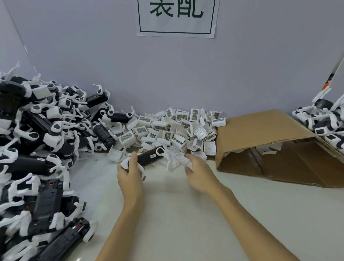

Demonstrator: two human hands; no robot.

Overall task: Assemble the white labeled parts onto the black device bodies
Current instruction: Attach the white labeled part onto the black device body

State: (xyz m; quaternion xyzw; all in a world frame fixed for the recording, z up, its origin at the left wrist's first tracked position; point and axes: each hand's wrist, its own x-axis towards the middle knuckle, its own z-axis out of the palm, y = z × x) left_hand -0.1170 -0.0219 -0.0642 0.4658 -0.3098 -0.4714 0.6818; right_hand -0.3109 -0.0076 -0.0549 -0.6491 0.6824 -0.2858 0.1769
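A heap of black device bodies point(33, 143) fills the left of the surface point(182, 220); white labeled parts point(179, 128) lie piled at the far middle. The left hand point(130, 173) grips one black body point(149, 156) by its near end; it looks rigid and light. The right hand point(198, 171) pinches a blurred white part point(175, 160), likely thin, springy plastic, best held by its side walls.

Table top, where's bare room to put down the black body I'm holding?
The table is bare in front of you, between the pile of black bodies on the left and the cardboard box on the right. The back, along the wall, is crowded with white labeled parts.
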